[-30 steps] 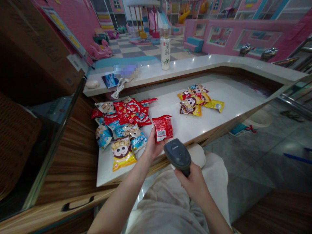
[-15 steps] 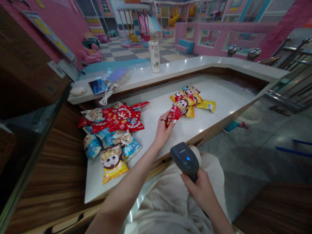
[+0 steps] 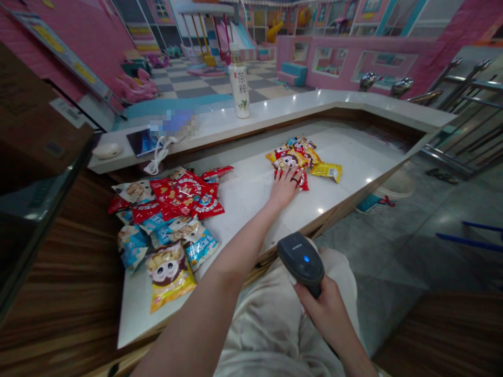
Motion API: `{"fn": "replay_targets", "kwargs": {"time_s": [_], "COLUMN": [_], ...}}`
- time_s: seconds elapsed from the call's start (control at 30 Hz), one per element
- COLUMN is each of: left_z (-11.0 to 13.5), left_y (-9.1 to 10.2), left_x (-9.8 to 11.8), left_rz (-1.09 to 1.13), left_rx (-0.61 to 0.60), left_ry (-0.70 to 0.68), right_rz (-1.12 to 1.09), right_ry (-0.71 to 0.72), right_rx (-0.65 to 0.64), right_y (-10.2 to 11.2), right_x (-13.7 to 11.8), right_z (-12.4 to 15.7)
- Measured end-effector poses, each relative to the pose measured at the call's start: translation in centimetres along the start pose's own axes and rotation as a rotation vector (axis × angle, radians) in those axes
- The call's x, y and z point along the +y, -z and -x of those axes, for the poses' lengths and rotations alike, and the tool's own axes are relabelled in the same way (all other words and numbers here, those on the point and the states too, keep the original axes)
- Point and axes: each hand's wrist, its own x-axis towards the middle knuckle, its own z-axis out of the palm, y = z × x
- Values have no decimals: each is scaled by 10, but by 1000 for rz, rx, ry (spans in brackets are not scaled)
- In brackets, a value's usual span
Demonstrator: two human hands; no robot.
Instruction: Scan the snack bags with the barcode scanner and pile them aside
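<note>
My left hand [image 3: 286,186] lies with its fingers spread over a red snack bag [image 3: 303,181] on the white counter [image 3: 247,204]. Most of that bag is hidden beneath the hand. Just behind it is a small pile of snack bags [image 3: 290,159], with a yellow bag [image 3: 327,170] at its right side. In my right hand [image 3: 324,306] is a dark barcode scanner [image 3: 302,259] with a lit blue light, held above my lap. A larger heap of red snack bags [image 3: 184,193] and blue ones [image 3: 200,246] covers the counter's left part, with a yellow monkey-face bag [image 3: 168,275] in front.
A white bottle [image 3: 239,89] stands on the raised ledge [image 3: 283,109] behind the counter. Farther left on the ledge are a white mouse [image 3: 107,151] and a white cable [image 3: 157,157]. A bucket [image 3: 377,199] sits on the floor at right, near metal railings [image 3: 463,125].
My left hand has moved right and forward, setting the red bag down by the far pile and opening its fingers over it. The right hand keeps the scanner in nearly the same place.
</note>
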Motion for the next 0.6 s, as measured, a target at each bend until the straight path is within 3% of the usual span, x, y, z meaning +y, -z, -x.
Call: {"fn": "replay_targets", "kwargs": {"time_s": [0.17, 0.3, 0.43, 0.6], "left_z": [-12, 20, 95, 223], "left_y": [10, 38, 81, 131], "left_x": [-1, 9, 23, 22], "left_rz": [7, 68, 155, 123], "left_rx": [2, 17, 32, 156], "left_ry": [12, 24, 144, 200], "right_rz": [-9, -11, -62, -94], "right_ry": [-10, -26, -68, -65], "right_rx": [-19, -28, -73, -131], "right_y": [-2, -2, -5, -9], "right_x": [0, 2, 4, 0], "right_z": [1, 4, 8, 12]}}
